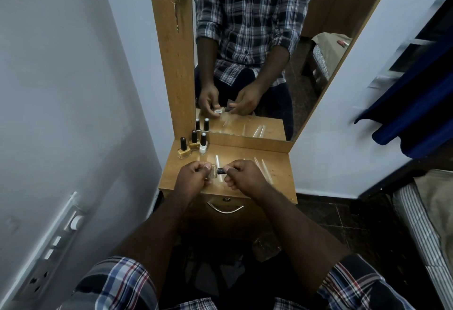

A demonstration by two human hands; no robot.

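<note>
Over the front of the wooden table (267,162): small nail polish bottle (212,172), tipped sideways, neck to the right. Gripped in the left hand (193,177), fingers and thumb curled round the glass. Black cap (220,170) pinched between thumb and fingers of the right hand (245,175), right at the bottle's neck; screwed on or loose, cannot tell. At the table's back left corner, upright and close together: front yellow bottle (183,150), rear yellow bottle (194,142), white bottle (203,144), all dark-capped. Behind, a mirror (245,64) doubling both hands.
</note>
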